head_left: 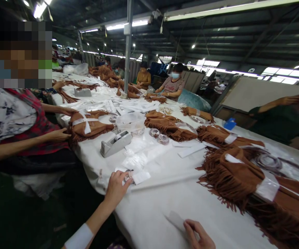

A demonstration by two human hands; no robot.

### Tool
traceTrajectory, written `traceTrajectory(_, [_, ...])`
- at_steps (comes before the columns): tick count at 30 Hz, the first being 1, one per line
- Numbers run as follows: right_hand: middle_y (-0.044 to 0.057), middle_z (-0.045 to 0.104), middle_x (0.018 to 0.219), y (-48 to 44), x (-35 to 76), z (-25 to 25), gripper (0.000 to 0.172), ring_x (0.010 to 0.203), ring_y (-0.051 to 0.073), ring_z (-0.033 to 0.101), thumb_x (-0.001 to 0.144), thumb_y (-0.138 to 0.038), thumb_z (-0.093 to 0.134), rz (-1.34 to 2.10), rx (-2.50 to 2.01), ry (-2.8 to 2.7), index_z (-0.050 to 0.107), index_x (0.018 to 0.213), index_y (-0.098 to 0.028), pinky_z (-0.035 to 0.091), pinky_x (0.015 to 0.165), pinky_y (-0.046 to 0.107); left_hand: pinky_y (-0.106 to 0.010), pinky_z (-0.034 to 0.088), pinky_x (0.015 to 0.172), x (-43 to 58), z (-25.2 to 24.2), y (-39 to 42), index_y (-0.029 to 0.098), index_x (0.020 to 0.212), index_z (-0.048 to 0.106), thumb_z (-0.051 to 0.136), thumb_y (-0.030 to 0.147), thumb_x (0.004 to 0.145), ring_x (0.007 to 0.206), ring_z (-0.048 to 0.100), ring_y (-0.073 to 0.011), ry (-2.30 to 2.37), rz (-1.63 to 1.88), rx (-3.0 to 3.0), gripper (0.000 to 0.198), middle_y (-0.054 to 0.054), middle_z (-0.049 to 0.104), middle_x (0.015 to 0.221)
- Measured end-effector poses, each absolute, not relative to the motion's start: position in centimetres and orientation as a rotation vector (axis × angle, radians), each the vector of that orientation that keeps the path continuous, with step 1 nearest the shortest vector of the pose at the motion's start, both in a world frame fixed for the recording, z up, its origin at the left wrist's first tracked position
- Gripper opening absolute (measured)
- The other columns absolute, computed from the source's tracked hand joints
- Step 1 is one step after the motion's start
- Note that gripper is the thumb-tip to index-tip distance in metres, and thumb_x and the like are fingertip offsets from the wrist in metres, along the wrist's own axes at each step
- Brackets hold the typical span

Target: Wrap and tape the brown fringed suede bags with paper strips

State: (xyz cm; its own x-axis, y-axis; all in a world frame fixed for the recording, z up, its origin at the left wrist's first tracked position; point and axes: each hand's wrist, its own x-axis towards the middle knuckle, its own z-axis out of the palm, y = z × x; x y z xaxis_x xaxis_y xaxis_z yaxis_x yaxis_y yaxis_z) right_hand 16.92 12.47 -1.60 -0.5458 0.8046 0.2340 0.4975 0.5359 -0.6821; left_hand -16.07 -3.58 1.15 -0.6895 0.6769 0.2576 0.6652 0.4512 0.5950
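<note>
My left hand (pixel 117 188) reaches over the table near its edge. Its fingers are closed at a small greyish-brown piece (pixel 129 175), which they partly cover, so its kind is unclear. White paper (pixel 142 176) lies beside that piece, to its right. Low in the view, my right hand (pixel 199 235) pinches a thin, pale, see-through slip (pixel 176 219) between thumb and fingers, above the white cloth. To the right lie brown fringed suede-like garments (pixel 232 173), wrapped with white bands and clear plastic. A grey tape dispenser (pixel 117 142) stands beyond my left hand.
White cloth covers the long table (pixel 162 193). Coiled belts (pixel 267 160), a clear plastic tub (pixel 130 121) and a blue object (pixel 229 123) lie farther off. At left, a co-worker's hands (pixel 61 134) touch a brown fringed bundle (pixel 89 126). A metal post (pixel 128 52) rises mid-table.
</note>
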Motion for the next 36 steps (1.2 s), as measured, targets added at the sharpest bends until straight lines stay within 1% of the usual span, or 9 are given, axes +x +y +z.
traceTrajectory(5, [0.005, 0.067, 0.081, 14.7, 9.8, 3.2, 0.038, 0.078, 0.022, 0.063, 0.086, -0.057, 0.053, 0.858, -0.858, -2.241, 0.067, 0.077, -0.023, 0.052, 0.073, 0.032, -0.043, 0.039, 0.09, -15.9, 2.7, 1.6, 0.017, 0.098, 0.069, 0.066, 0.052, 0.079, 0.105, 0.049, -0.0308, 2.718, 0.519, 1.263, 0.04, -0.012, 0.058, 0.102])
traceTrajectory(10, [0.006, 0.064, 0.083, 16.3, 3.3, 4.1, 0.037, 0.082, 0.022, 0.062, 0.088, -0.054, 0.051, 0.871, -0.702, -2.325, 0.069, 0.08, -0.023, 0.049, 0.078, 0.033, -0.042, 0.036, 0.088, -15.4, 2.3, 4.1, 0.017, 0.1, 0.066, 0.071, 0.031, 0.076, 0.107, 0.046, -0.0308, 2.688, 0.33, 1.272, 0.028, -0.011, 0.056, 0.105])
traceTrajectory(14, [0.005, 0.064, 0.079, 17.5, 0.3, 2.1, 0.031, 0.081, 0.021, 0.061, 0.09, -0.046, 0.051, 0.854, -0.675, -2.463, 0.07, 0.081, -0.023, 0.048, 0.076, 0.034, -0.042, 0.033, 0.088, -15.1, 1.4, 4.7, 0.019, 0.096, 0.067, 0.064, 0.022, 0.08, 0.108, 0.045, -0.0289, 2.651, 0.372, 1.358, 0.016, -0.01, 0.057, 0.106])
traceTrajectory(16, [0.005, 0.064, 0.078, 18.1, -0.6, 1.3, 0.024, 0.08, 0.022, 0.061, 0.089, -0.038, 0.053, 0.84, -0.681, -2.559, 0.07, 0.096, -0.023, 0.048, 0.077, 0.035, -0.043, 0.033, 0.088, -15.0, 1.2, 5.0, 0.019, 0.094, 0.067, 0.058, 0.019, 0.084, 0.107, 0.046, -0.0279, 2.634, 0.418, 1.424, 0.014, -0.01, 0.057, 0.107])
traceTrajectory(19, [0.006, 0.067, 0.087, 18.6, -1.6, 0.5, 0.042, 0.086, 0.024, 0.061, 0.085, -0.028, 0.058, 0.732, -0.7, -2.731, 0.057, 0.126, -0.023, 0.047, 0.085, 0.039, -0.043, 0.033, 0.087, -14.8, 0.9, 5.7, 0.019, 0.095, 0.066, 0.05, 0.017, 0.087, 0.105, 0.047, -0.027, 2.541, 0.463, 1.51, 0.017, -0.01, 0.059, 0.105])
traceTrajectory(21, [0.01, 0.064, 0.11, 18.8, -2.0, -0.2, 0.053, 0.106, 0.029, 0.058, 0.082, -0.028, 0.061, 0.525, -0.756, -2.824, 0.05, 0.134, -0.027, 0.042, 0.095, 0.047, -0.043, 0.033, 0.087, -14.9, 0.6, 6.4, 0.018, 0.096, 0.065, 0.048, 0.017, 0.088, 0.105, 0.047, -0.0275, 2.448, 0.464, 1.535, 0.019, -0.009, 0.06, 0.103])
traceTrajectory(24, [0.014, 0.035, 0.149, 19.2, -2.3, -1.7, 0.07, 0.136, 0.042, 0.031, 0.079, -0.038, 0.064, 0.281, -1.015, -2.858, 0.037, 0.143, -0.031, 0.029, 0.104, 0.061, -0.045, 0.033, 0.087, -15.3, 0.4, 7.4, 0.017, 0.096, 0.065, 0.048, 0.018, 0.087, 0.106, 0.048, -0.0292, 2.392, 0.441, 1.508, 0.019, -0.01, 0.061, 0.103])
traceTrajectory(28, [0.015, 0.021, 0.156, 20.4, -3.1, -3.3, 0.08, 0.141, 0.043, 0.019, 0.081, -0.045, 0.058, 0.368, -1.143, -2.939, 0.021, 0.15, -0.027, 0.027, 0.107, 0.06, -0.047, 0.034, 0.088, -16.3, 0.2, 8.2, 0.018, 0.098, 0.066, 0.05, 0.023, 0.086, 0.107, 0.048, -0.0303, 2.388, 0.444, 1.512, 0.021, -0.011, 0.061, 0.105])
traceTrajectory(36, [0.017, 0.035, 0.15, 23.1, -5.6, -3.1, 0.06, 0.14, 0.035, 0.028, 0.087, -0.037, 0.053, 0.488, -0.821, -3.017, 0.041, 0.142, -0.017, 0.028, 0.112, 0.05, -0.042, 0.04, 0.092, -20.6, 1.0, 7.9, 0.021, 0.098, 0.069, 0.055, 0.033, 0.087, 0.104, 0.056, -0.0257, 2.271, 0.82, 1.408, 0.021, -0.008, 0.066, 0.104])
